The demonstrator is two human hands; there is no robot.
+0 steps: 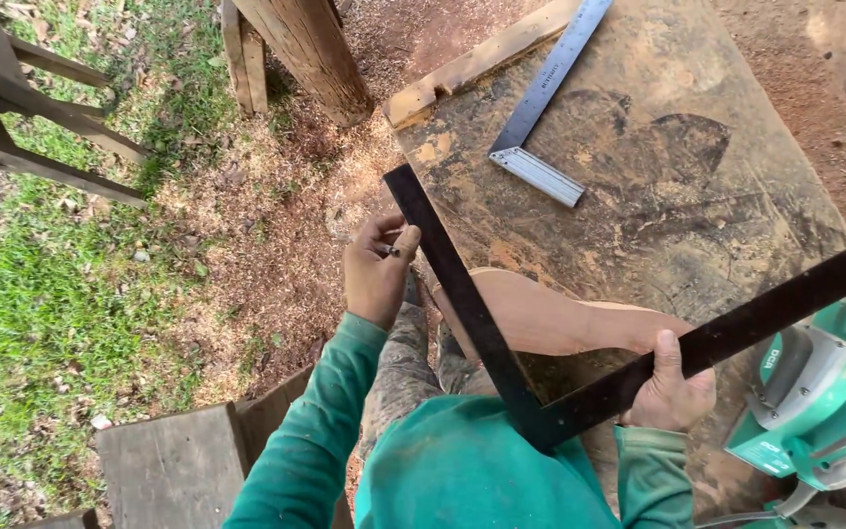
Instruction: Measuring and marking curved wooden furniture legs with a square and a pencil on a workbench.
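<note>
My right hand (671, 390) grips one arm of a large black steel framing square (467, 294), whose corner sits near my chest. The other arm runs up along the left edge of a worn plywood worktop (658, 186). My left hand (377, 269) is closed on a small pencil-like marker, its tip touching the square's arm near the board's edge. Under the square lies a light, curved wooden piece (540, 313). I wear green sleeves.
A smaller metal try square (540, 108) lies on the worktop's far side. A green power tool (820, 397) sits at the right edge. A wooden post (310, 54), dark planks (173, 465), sawdust and grass surround the bench at left.
</note>
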